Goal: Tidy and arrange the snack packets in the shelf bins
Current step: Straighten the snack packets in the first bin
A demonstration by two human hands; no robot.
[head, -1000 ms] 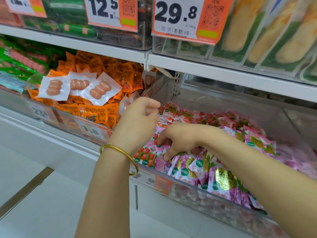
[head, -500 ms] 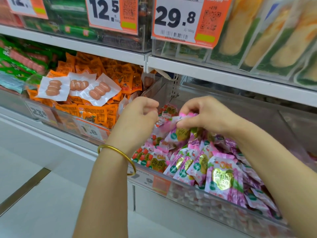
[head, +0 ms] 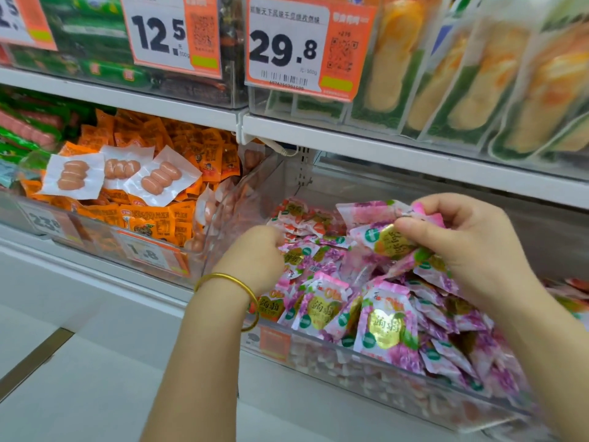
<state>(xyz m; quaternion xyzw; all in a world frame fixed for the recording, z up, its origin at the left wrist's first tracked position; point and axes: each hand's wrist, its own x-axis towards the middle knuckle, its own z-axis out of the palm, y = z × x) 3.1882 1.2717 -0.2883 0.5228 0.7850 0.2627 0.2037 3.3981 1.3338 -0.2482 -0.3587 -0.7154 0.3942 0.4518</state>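
Observation:
A clear plastic bin [head: 318, 352] on the lower shelf holds a heap of pink and purple snack packets [head: 385, 327] with gold hearts. My right hand [head: 471, 247] grips a bunch of these packets [head: 379, 231] lifted above the heap at the bin's middle. My left hand [head: 255, 256], with a gold bangle on the wrist, reaches into the bin's left side with curled fingers among the packets; its fingertips are hidden. Red and white packets [head: 293, 218] lie at the bin's back left.
The neighbouring bin [head: 95, 247] to the left holds orange packets [head: 159, 218] and three clear sausage packs [head: 121, 173]. The upper shelf [head: 382, 138] carries price tags [head: 302, 46] and standing green and yellow packs [head: 478, 84]. A white floor lies below.
My right hand has lifted a bunch of pink packets out of the heap and carried it to the right. My left hand has dropped lower into the bin's left side.

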